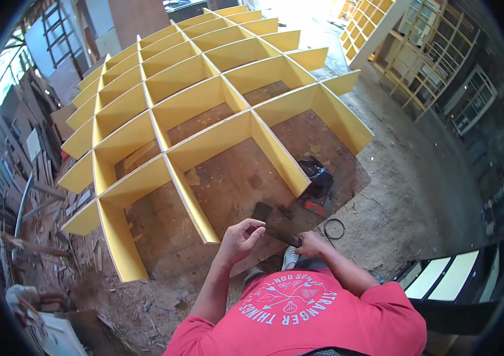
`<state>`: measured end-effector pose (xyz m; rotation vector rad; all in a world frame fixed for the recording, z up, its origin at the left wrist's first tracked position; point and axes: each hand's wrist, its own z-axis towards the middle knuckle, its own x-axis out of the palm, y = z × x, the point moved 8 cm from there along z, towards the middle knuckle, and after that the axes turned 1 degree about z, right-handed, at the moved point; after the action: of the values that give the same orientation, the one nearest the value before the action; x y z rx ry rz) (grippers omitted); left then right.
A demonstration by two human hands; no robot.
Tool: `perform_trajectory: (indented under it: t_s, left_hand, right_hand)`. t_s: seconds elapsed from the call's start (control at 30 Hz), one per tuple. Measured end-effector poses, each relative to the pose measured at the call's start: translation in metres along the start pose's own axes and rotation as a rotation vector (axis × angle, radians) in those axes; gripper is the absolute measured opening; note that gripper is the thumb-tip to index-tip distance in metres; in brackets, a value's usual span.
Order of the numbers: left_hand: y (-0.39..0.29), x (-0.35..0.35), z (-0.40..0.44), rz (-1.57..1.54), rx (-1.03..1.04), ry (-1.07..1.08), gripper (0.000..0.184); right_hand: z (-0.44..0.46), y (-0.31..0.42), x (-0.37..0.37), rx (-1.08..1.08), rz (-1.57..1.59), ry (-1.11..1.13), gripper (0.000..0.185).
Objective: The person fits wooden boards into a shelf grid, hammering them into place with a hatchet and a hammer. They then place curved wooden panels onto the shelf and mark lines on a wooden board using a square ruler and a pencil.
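Presently, the right hand (pixel 314 244) has its fingers around a dark tool (pixel 283 235) near the brown worktop's (pixel 237 169) edge; the left hand's (pixel 241 241) fingers bend beside it, contact perhaps unclear. Yellow lattice (pixel 211 140) covers the worktop; wood scraps (pixel 99 256) litter the floor (pixel 427 178).

The left arm (pixel 214 277) reaches forward, the left grip (pixel 242 240) raised with fingers curled and thumb close to the forefinger. The right arm (pixel 350 271) angles inward, the right grip (pixel 314 244) closed, apart from the left.
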<state>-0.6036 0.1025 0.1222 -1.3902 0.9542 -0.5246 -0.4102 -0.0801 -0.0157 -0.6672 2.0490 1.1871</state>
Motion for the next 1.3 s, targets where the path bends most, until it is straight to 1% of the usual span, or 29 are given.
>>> perform_trajectory:
  t_s: [0.1, 0.2, 0.3, 0.4, 0.47, 0.53, 0.63, 0.7, 0.73, 0.77, 0.83, 0.87, 0.93, 1.07, 1.13, 1.23, 1.3]
  left_hand:
    - [-0.010, 0.018, 0.017, 0.005, 0.070, 0.045, 0.023]
    - [-0.022, 0.039, 0.033, 0.064, 0.109, 0.054, 0.026]
    - [-0.037, 0.059, 0.045, 0.072, 0.114, 0.051, 0.024]
    - [-0.055, 0.071, 0.055, -0.018, 0.145, -0.021, 0.017]
    - [-0.074, 0.069, 0.062, -0.052, 0.192, -0.211, 0.016]
    - [-0.070, 0.069, 0.080, -0.242, 0.243, -0.429, 0.016]
    - [-0.075, 0.098, 0.137, -0.125, 0.155, -0.533, 0.031]
    - [-0.049, 0.131, 0.190, -0.100, 0.076, -0.564, 0.064]
    - [-0.024, 0.145, 0.216, -0.047, -0.055, -0.591, 0.100]
    - [-0.010, 0.157, 0.234, 0.129, -0.166, -0.636, 0.120]
    - [-0.023, 0.182, 0.255, 0.524, -0.290, -0.746, 0.127]
    - [-0.028, 0.188, 0.255, 0.626, -0.348, -0.775, 0.127]
    - [-0.028, 0.190, 0.253, 0.694, -0.330, -0.837, 0.119]
    - [-0.027, 0.191, 0.257, 0.832, -0.324, -0.884, 0.111]
    - [-0.023, 0.191, 0.260, 0.884, -0.314, -0.907, 0.109]
    - [-0.040, 0.197, 0.265, 0.867, -0.396, -0.909, 0.108]
    - [-0.035, 0.196, 0.266, 0.883, -0.368, -0.930, 0.107]
  right_hand:
    - [0.004, -0.010, 0.006, 0.118, -0.016, 0.171, 0.042]
    - [0.005, -0.003, -0.007, 0.123, -0.074, 0.247, 0.040]
    - [-0.004, -0.012, -0.033, 0.074, -0.094, 0.223, 0.039]
    - [-0.022, -0.038, -0.064, -0.016, -0.084, 0.153, 0.038]
    - [-0.038, -0.057, -0.101, -0.067, -0.009, 0.062, 0.039]
    - [-0.053, -0.086, -0.142, -0.119, 0.068, -0.068, 0.039]
    - [-0.057, -0.162, -0.179, -0.158, 0.250, -0.156, 0.039]
    - [-0.055, -0.210, -0.207, -0.091, 0.255, -0.136, 0.041]
    - [-0.054, -0.234, -0.219, -0.056, 0.233, -0.139, 0.042]
    - [-0.054, -0.257, -0.232, -0.018, 0.207, -0.136, 0.042]
    - [-0.046, -0.295, -0.259, 0.031, 0.153, -0.105, 0.043]
    - [-0.040, -0.318, -0.263, 0.056, 0.121, -0.087, 0.042]
    - [-0.031, -0.354, -0.275, 0.112, 0.084, -0.036, 0.041]
    - [-0.017, -0.377, -0.311, 0.039, 0.106, -0.055, 0.046]
    - [-0.008, -0.359, -0.351, -0.016, 0.145, -0.101, 0.049]
    - [0.023, -0.337, -0.412, -0.187, 0.241, -0.287, 0.053]
    - [0.056, -0.325, -0.452, -0.150, 0.213, -0.258, 0.052]
